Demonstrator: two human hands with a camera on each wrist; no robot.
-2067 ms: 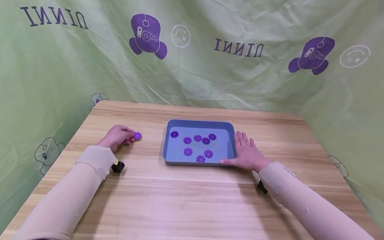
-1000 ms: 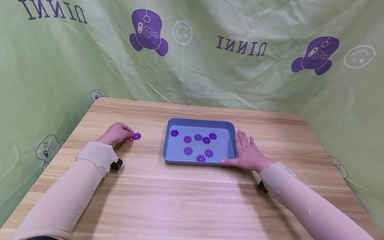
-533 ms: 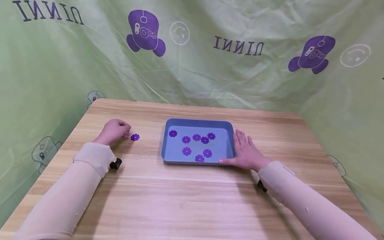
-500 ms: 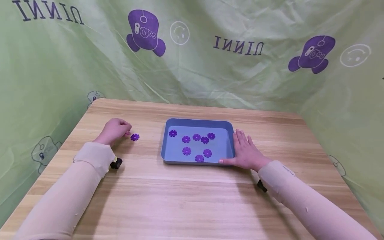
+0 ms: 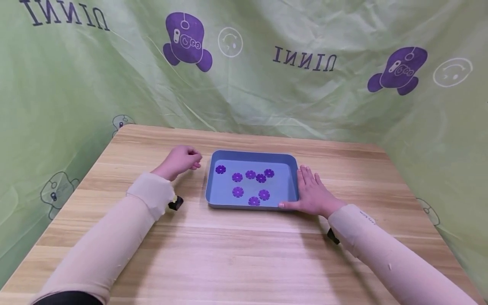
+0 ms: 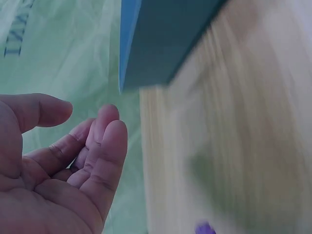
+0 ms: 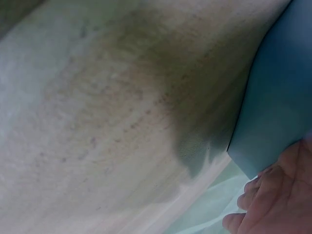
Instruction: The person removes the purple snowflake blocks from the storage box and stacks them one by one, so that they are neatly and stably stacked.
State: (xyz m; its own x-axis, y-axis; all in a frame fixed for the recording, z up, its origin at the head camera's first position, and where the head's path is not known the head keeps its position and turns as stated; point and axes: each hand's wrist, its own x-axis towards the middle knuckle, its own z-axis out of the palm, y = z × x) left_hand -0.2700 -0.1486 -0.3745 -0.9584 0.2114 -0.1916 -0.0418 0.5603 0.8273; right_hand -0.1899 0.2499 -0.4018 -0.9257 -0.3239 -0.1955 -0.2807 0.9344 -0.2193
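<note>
In the head view a blue tray [image 5: 272, 199] lies on the table, holding several purple flower-shaped discs [image 5: 238, 192]. Just left of the tray my left hand [image 5: 179, 160] hovers with loosely bent fingers. The left wrist view shows a gap between its thumb and fingers [image 6: 109, 161], with nothing held. A bit of purple, likely another disc [image 6: 205, 228], shows on the table at that view's bottom edge; in the head view the left hand and wrist hide it. My right hand [image 5: 314, 195] rests flat-fingered against the tray's right wall, its thumb on the near right corner.
The tray stands mid-table on a light wood tabletop [image 5: 244, 254]. A green printed curtain [image 5: 244, 101] hangs behind the table and along both sides. Small black devices sit under both wrists, one by the left cuff [image 5: 176, 203].
My left hand has let go of a purple disc on the table at left, then moved right, near the tray's left wall. The right hand and tray have stayed in place.
</note>
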